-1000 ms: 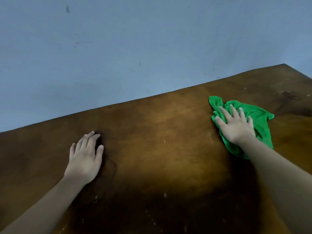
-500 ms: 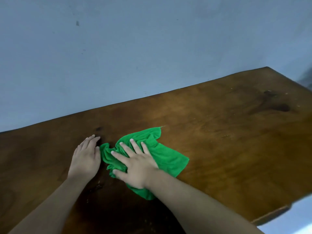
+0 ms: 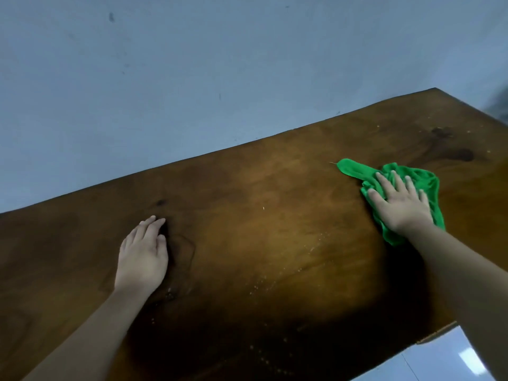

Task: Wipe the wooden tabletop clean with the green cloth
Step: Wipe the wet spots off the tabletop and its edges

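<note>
The brown wooden tabletop (image 3: pixel 261 193) fills the lower half of the view. A crumpled green cloth (image 3: pixel 354 170) lies on its right part. My right hand (image 3: pixel 398 207) presses flat on the cloth with fingers spread, covering its near side. My left hand (image 3: pixel 141 257) rests palm down on the bare wood at the left, fingers together, holding nothing. Pale crumbs and specks dot the wood between the two hands and toward the near edge.
A plain blue-grey wall (image 3: pixel 220 64) stands right behind the table's far edge. The table's right corner (image 3: pixel 435 89) and its near right edge (image 3: pixel 437 332) are in view, with pale tiled floor (image 3: pixel 445 361) below. Dark knots (image 3: pixel 461 154) mark the wood at far right.
My right hand has swept the green cloth from beside my left hand back to the right part of the table. My left hand has stayed in place.
</note>
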